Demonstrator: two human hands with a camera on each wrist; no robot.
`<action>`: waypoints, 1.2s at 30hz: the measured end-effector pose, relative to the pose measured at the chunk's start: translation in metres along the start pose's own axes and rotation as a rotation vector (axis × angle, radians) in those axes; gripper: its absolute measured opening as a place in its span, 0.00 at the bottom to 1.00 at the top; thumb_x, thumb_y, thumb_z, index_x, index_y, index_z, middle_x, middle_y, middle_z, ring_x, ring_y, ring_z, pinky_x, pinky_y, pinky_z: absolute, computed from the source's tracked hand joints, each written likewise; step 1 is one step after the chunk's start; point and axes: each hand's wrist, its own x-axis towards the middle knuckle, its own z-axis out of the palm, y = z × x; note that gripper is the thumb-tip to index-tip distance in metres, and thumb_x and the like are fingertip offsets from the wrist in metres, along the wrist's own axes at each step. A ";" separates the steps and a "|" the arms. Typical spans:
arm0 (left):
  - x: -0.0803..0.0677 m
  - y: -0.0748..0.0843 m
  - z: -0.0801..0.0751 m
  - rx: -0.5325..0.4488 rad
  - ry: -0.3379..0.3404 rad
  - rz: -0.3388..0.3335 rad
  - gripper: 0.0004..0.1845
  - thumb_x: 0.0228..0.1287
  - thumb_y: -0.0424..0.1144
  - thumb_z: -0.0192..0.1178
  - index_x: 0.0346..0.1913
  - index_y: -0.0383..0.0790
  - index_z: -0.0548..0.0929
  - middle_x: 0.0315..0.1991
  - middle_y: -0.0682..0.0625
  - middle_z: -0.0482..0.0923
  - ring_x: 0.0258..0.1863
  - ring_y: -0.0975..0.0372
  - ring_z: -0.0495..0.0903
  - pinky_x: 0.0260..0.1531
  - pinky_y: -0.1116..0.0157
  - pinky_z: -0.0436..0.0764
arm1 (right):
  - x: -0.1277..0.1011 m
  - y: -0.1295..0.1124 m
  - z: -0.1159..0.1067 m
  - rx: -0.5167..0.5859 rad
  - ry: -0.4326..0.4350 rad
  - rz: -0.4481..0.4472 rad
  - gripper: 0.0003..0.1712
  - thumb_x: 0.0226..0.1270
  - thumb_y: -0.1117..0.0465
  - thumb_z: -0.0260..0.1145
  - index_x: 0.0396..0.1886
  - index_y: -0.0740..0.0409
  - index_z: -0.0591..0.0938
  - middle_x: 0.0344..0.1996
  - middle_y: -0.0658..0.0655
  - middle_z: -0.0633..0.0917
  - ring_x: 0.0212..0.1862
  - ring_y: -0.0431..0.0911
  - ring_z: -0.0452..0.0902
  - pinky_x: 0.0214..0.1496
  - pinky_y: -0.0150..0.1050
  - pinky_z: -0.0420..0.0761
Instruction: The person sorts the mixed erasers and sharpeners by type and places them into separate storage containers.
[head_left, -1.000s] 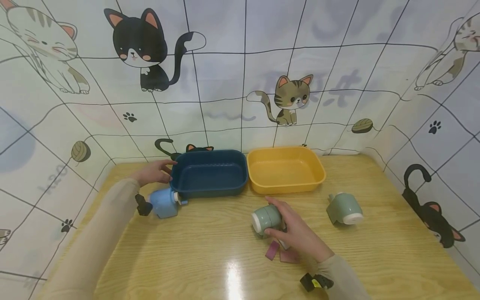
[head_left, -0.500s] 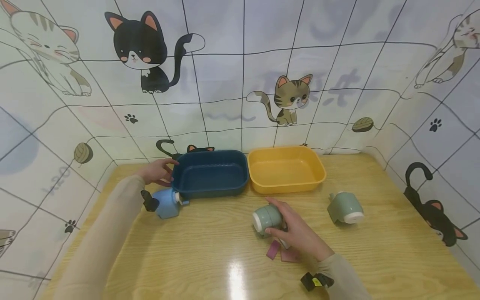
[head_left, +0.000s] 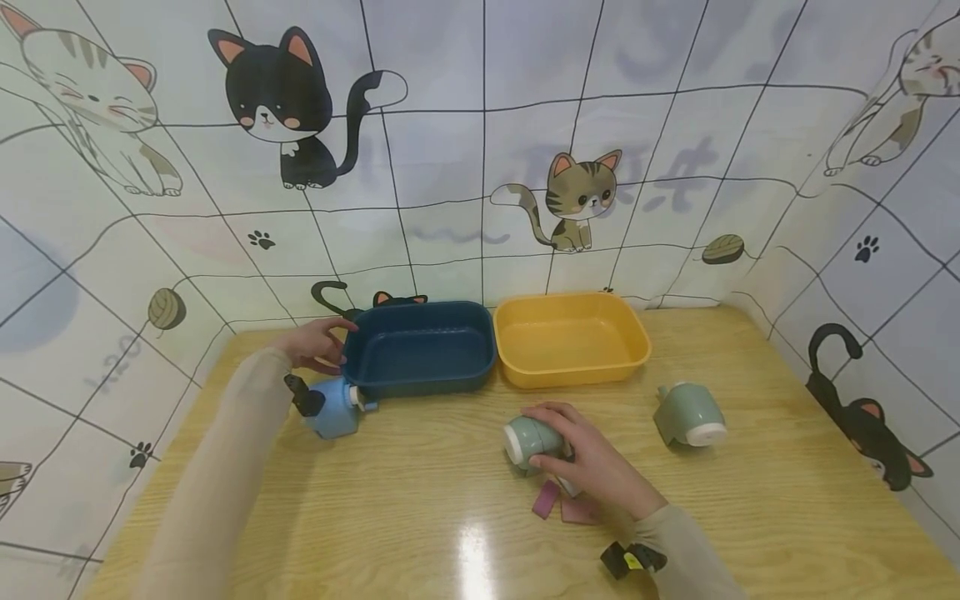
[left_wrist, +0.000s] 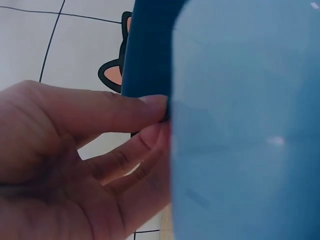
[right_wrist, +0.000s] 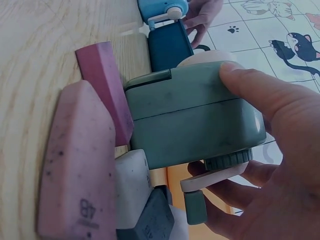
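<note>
Sharpener [head_left: 536, 439], green with a white base, is tipped on its side in the right hand [head_left: 591, 462] in the head view, in front of a yellow bin [head_left: 577, 378] on a wooden table [head_left: 390, 517]. Left of that bin is a blue bin [head_left: 423, 387], the left hand [head_left: 311, 343] at its left end. A blue sharpener [head_left: 334, 408] lies near the left wrist; another green sharpener [head_left: 692, 414] lies at the right.

Left wrist view: thumb and fingertips pinch the blue bin's edge, partly hidden by the blue sharpener.

Right wrist view: the right hand grips its sharpener, thumb on top, fingers curled by the crank [right_wrist: 214, 177]. Just beside it lie a purple block [right_wrist: 106, 90], a pink block [right_wrist: 77, 165] marked 4B and a white block [right_wrist: 131, 185].
</note>
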 end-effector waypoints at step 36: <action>0.003 0.006 -0.001 -0.101 -0.019 -0.115 0.42 0.56 0.17 0.52 0.73 0.39 0.49 0.55 0.30 0.61 0.43 0.51 0.77 0.46 0.54 0.81 | 0.015 -0.006 0.002 0.017 -0.007 0.044 0.36 0.54 0.60 0.76 0.62 0.48 0.70 0.57 0.51 0.73 0.54 0.49 0.72 0.55 0.52 0.74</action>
